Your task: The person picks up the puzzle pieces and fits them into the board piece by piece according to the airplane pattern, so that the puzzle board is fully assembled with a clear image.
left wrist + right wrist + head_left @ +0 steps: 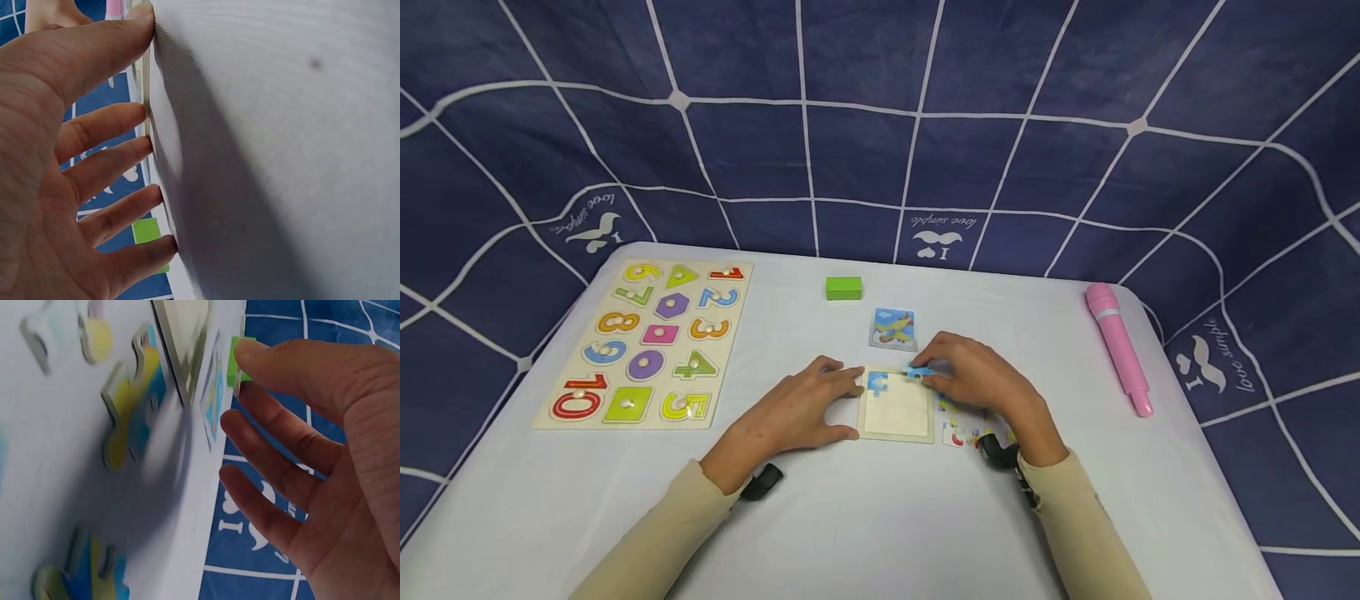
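- Your left hand (801, 404) lies spread at the left side of the shallow puzzle tray (895, 418), middle of the frame, its fingers apart and clamped on nothing; thumb and fingertips reach the tray's edge, probably to keep it from sliding.
- Your right hand (976, 372) pinches a blue puzzle piece (917, 372) between thumb and index finger over the tray's upper right corner; a fingertip hold like that likely leaves the piece's outline free for lining up.
- One piece already set (877, 382) lies in the tray's upper left corner; the rest of the tray floor that shows is bare.
- The airplane picture (893, 327) lies just above the tray, perhaps so you can compare against it while working.
- Loose pieces (955, 435) lie right of the tray, seemingly within easy reach, but your right hand and wrist hide part of them from the head view.
- The right wrist view uncovers more of those yellow-and-blue pieces with their thick edges; it shows the pinched piece edge-on, whereas the head view shows its blue face.
- The left wrist view shows your separate fingertips down low at the tray's edge and the cloth, with the green block (146, 230) beyond; the tray's inside is hidden there.
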Demonstrator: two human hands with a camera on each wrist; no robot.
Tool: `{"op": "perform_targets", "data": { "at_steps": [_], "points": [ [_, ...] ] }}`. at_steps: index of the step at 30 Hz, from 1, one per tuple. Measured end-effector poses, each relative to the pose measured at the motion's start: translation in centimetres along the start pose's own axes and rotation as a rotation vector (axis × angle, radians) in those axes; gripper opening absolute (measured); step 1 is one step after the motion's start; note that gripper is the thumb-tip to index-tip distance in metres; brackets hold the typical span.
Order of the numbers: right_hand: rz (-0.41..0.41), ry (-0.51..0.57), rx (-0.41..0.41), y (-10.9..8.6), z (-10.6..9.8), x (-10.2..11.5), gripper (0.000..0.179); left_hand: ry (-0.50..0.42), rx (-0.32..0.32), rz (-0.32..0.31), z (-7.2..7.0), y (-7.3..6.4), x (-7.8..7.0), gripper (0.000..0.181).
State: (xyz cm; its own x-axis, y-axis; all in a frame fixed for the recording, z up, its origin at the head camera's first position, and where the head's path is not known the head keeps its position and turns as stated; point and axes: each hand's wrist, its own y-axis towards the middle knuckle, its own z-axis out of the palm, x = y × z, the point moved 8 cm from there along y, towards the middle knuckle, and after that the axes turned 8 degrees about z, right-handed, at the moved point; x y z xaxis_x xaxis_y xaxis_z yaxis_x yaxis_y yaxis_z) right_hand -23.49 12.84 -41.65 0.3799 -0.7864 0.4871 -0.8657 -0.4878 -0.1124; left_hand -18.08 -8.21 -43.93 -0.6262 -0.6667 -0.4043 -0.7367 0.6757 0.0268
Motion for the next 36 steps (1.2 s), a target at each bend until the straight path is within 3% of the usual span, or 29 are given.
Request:
{"op": "perform_targets", "data": {
  "at_steps": [20, 36],
  "points": [
    [-0.081, -0.052, 0.026, 0.4, 2.2, 1.9, 0.024, 0.032, 0.003, 0.023, 0.1, 0.0, -0.1, 0.064],
    [-0.075, -0.091, 0.022, 0.7, 3.0, 2.2, 0.023, 0.025, 0.007, 0.01, 0.2, -0.1, 0.1, 0.066]
  ]
}}
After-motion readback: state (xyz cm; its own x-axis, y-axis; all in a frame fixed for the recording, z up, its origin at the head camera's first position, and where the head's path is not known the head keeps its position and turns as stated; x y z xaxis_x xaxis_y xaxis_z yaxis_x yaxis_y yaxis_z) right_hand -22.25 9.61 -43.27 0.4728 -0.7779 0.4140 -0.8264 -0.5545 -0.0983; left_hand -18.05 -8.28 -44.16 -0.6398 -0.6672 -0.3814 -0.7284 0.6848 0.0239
